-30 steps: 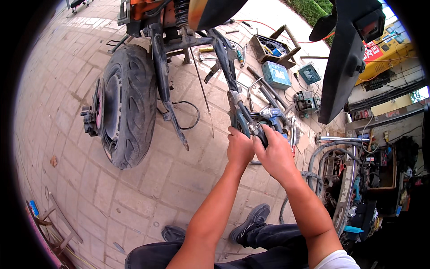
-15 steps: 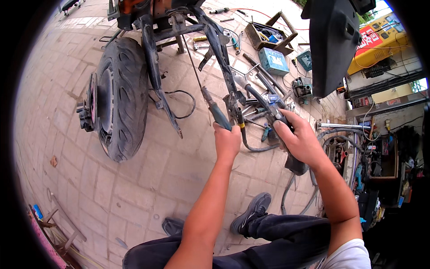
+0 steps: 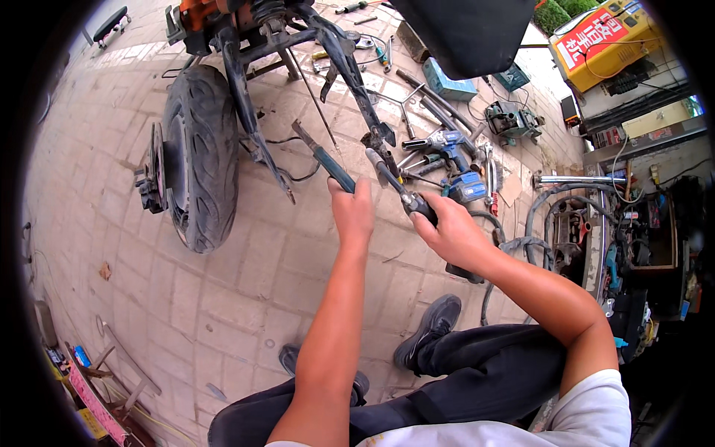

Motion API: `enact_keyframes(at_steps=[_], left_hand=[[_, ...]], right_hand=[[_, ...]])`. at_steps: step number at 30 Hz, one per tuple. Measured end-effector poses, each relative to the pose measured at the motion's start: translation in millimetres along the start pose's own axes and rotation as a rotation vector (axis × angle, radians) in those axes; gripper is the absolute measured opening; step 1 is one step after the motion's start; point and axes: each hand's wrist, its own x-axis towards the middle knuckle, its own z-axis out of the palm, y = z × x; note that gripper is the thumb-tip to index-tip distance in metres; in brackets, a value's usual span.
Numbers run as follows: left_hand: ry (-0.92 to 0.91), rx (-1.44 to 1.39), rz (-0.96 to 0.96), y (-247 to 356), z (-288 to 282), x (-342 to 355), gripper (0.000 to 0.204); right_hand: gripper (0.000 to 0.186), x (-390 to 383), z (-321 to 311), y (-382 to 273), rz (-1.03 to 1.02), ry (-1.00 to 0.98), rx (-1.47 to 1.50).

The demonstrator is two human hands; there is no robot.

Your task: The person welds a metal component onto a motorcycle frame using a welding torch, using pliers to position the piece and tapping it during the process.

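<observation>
My left hand (image 3: 351,212) is closed around the dark green handle of a tool (image 3: 335,168) with a flat metal end, angled up and left; its exact kind is unclear. In my right hand (image 3: 453,234) is what looks like a welding torch (image 3: 393,181), with a black handle and a metal neck pointing up and left. The torch overlaps the lower end of a black tubular frame leg (image 3: 350,71); whether they touch I cannot tell. A second frame leg (image 3: 252,123) slants down beside a black-tyred wheel (image 3: 216,160) on the left.
A blue cordless impact wrench (image 3: 450,149) lies among steel tubes and hand tools. Teal boxes (image 3: 450,83), a greenish machine (image 3: 514,121) and thick grey hoses (image 3: 530,223) are to the right. A yellow cabinet (image 3: 607,45) stands far right. A black panel (image 3: 465,33) hangs overhead.
The right hand has brought the torch left and down, uncovering the impact wrench. The left hand has shifted slightly left with the green-handled tool. The whole view has shifted a little.
</observation>
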Motion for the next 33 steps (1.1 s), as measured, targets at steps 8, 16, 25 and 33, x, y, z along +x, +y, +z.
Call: enact_keyframes(at_steps=[8,16,25,33], left_hand=[[-0.082,0.082,-0.031,37.8,-1.0,4.6,0.042],[-0.049,0.084,0.019,56.6,7.1,-7.2,0.027],[-0.087,0.131,0.052,56.1,5.8,0.9,0.043],[-0.013,0.100,0.070,45.0,-7.7,14.6,0.030]], right_hand=[[0.042,20.5,22.8,15.6,-0.003,0.099,-0.020],[0.045,30.7,21.0,10.2,0.083,0.018,0.063],[0.041,36.7,34.7,-2.6,0.073,-0.043,0.060],[0.046,24.4,27.3,8.5,0.118,0.014,0.124]])
